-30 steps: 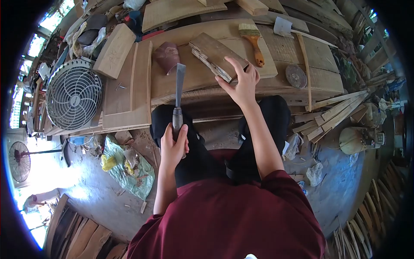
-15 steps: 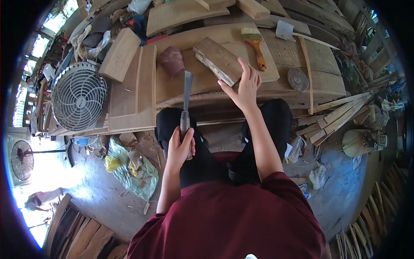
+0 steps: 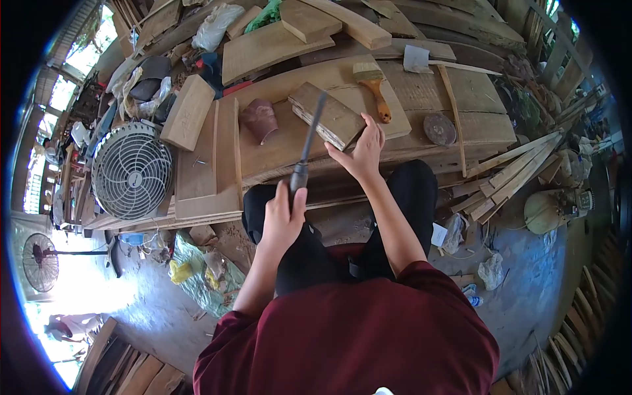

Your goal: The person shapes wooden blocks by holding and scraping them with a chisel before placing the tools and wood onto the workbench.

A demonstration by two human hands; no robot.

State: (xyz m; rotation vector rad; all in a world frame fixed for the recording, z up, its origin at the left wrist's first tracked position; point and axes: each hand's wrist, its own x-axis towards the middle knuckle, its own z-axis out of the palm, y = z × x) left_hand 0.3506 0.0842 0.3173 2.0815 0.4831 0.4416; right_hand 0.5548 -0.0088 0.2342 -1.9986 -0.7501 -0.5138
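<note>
My left hand [image 3: 284, 220] is wrapped round the handle of a chisel [image 3: 309, 141]. Its long metal blade points up and away from me, its tip overlapping the wooden block in this view. That wooden block [image 3: 334, 115], with a rough, pale, splintered long edge, lies slanted on a wide plank [image 3: 266, 158]. At the block's near right end is my right hand [image 3: 362, 155], thumb on one side and fingers on the other, closed about that end. A folded piece of reddish-brown sandpaper [image 3: 259, 120] stands left of the block, and a paintbrush [image 3: 372, 89] lies to its right.
A round fan [image 3: 133, 171] sits at the bench's left, beside a thick wood offcut [image 3: 188, 112]. A round tin [image 3: 439, 129] and a thin stick [image 3: 453, 118] lie on the right. Wood strips [image 3: 517, 174] jut out at right; a green plastic sack [image 3: 204, 273] lies on the floor.
My left hand has raised the chisel and swung its blade right, over the block in view. My right hand's spread fingers have closed about the block's near end. The view has shifted slightly.
</note>
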